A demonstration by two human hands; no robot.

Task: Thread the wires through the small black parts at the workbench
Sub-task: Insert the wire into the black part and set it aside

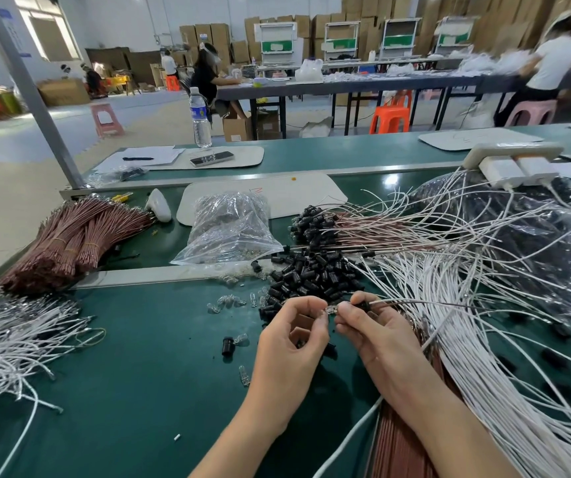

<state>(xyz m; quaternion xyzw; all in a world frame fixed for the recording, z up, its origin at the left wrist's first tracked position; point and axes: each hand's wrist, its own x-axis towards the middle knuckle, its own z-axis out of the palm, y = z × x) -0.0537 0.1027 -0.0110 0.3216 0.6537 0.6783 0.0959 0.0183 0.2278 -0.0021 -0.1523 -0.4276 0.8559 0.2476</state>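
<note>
Over the green workbench (132,367) my left hand (291,343) pinches a small clear bulb (331,310) between thumb and forefinger. My right hand (377,334) pinches a small black part (363,306) with a white wire (425,301) running out of it to the right. Bulb and black part meet between my fingertips. Just behind my hands lies a heap of loose black parts (311,276). A mass of white wires (484,339) spreads at the right. Finished brown wires with black parts (318,225) lie behind the heap.
Brown wire bundles (70,236) lie at the left, white wires (8,339) at the near left. A plastic bag of parts (228,229) lies in the middle. Loose clear bulbs (228,300) and one assembled black part (230,343) dot the mat. Other people work at far tables.
</note>
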